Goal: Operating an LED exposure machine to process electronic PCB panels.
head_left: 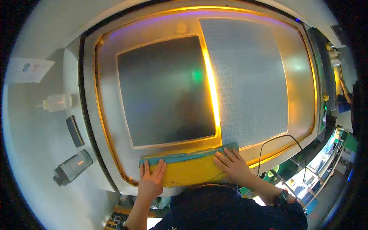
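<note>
Across the near edge of a metal-framed bed lies a long yellow pad [188, 172] with a teal strip along its far side; it looks like folded cloth, but its exact kind cannot be told. My left hand [151, 182] rests on the left part of it, fingers spread and pointing away from me. On the right end lies my right hand [234, 166], its fingers stretched out over the teal strip. Beyond the pad, the bed holds a dark rectangular panel [165, 92] on the left. A pale grey panel [253, 80] with fine texture is on the right.
Left of the bed stand a clear bottle [73, 167], a phone-like dark slab [74, 131], a whitish squeeze bottle [57, 102] and a paper sheet [30, 70]. A black cable [274, 140] loops over the near right edge. Another person [344, 100] is at the far right.
</note>
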`<state>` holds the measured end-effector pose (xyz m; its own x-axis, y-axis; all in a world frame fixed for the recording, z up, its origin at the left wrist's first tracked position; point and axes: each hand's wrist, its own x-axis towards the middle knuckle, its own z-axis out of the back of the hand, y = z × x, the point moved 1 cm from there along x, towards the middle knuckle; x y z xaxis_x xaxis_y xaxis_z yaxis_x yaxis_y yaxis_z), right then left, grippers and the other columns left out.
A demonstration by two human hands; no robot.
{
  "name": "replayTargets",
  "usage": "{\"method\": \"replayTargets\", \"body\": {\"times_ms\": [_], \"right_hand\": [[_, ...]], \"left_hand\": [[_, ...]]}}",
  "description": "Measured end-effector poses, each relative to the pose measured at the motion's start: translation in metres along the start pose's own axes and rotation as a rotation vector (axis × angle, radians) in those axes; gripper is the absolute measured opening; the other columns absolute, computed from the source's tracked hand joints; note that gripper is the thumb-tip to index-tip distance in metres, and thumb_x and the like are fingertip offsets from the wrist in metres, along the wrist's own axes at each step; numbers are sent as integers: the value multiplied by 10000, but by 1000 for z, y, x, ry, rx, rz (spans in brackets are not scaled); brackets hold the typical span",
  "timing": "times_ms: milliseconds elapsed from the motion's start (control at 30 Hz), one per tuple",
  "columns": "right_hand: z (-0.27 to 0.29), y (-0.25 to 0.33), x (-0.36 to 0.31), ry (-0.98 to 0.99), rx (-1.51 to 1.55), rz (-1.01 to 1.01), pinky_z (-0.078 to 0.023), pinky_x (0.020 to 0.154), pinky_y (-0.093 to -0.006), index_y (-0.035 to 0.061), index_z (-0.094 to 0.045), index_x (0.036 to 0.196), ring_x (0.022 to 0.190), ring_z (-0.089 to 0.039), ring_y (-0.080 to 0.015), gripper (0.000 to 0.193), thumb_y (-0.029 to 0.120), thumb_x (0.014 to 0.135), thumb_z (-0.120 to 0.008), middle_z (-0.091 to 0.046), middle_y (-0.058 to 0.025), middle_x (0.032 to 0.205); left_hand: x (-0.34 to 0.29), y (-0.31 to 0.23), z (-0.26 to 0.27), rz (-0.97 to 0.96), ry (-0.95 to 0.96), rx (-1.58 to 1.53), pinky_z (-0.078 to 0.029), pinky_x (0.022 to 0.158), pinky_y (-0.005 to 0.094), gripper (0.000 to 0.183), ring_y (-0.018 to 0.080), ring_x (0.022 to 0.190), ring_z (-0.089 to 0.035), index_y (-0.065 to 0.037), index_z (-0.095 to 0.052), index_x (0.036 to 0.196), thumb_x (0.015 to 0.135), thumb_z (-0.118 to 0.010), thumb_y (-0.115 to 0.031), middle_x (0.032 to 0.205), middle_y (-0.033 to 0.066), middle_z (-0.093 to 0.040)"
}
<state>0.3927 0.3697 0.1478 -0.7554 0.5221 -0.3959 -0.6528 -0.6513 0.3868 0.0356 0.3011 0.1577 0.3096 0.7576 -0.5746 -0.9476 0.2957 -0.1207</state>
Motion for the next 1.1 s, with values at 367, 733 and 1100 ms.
{"method": "replayTargets", "body": {"times_ms": [367, 733, 1100], "right_hand": [[191, -261, 293, -453, -375, -271, -274, 1164, -471, 201, -326, 1504, 1394, -377, -299, 759, 247, 830, -672, -344, -44, 1557], [34, -116, -10, -203, -106, 17, -373, 1000, -542, 119, -549, 1278, 1218, -504, -302, 581, 77, 715, -685, -544, -115, 1334], [-15, -91, -158, -209, 59, 51, -452, 982, -462, 90, -521, 1322, 1213, -534, -319, 573, 253, 789, -656, -549, -76, 1359]], "left_hand": [[350, 165, 211, 145, -570, 5, -343, 1090, 574, 777, 438, 1296, -436, -180, -412, 1447, 737, -607, 68, 1433, 126, -483], [101, -57, 58, -76, -244, -1, -267, 1119, 605, 878, 460, 1350, -375, -58, -350, 1476, 663, -681, -56, 1464, 178, -453], [24, -183, 19, 88, 189, -361, -381, 1039, 581, 798, 460, 1300, -437, -146, -410, 1438, 689, -647, -2, 1485, 80, -443]]}}
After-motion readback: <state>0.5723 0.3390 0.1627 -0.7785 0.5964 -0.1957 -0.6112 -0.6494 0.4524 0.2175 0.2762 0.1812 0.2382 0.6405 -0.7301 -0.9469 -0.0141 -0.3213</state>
